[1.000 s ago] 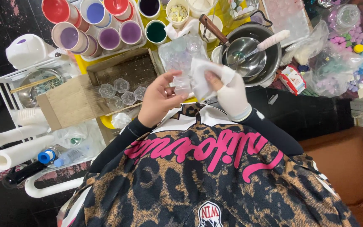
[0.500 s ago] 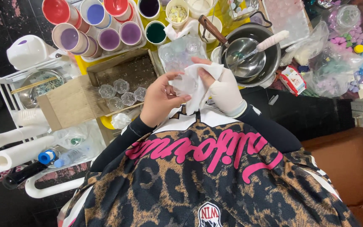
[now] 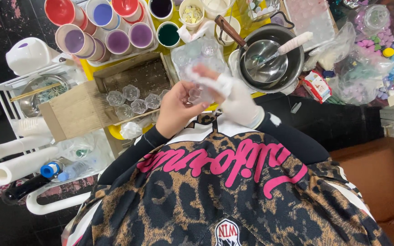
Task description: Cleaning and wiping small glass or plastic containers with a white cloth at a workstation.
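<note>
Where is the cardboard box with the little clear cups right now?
In the head view, the cardboard box sits left of centre, just left of the bare hand, below the paint cups.

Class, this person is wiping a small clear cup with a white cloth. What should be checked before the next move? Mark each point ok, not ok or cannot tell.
1. Clear cup gripped in the left hand: ok.
2. White cloth in the right hand, against the cup: ok.
3. Cup wiped clean: cannot tell, it is blurred.
4. Gloves on both hands: not ok, the left hand is bare.
5. More small cups within reach at the cardboard box: ok.
</note>
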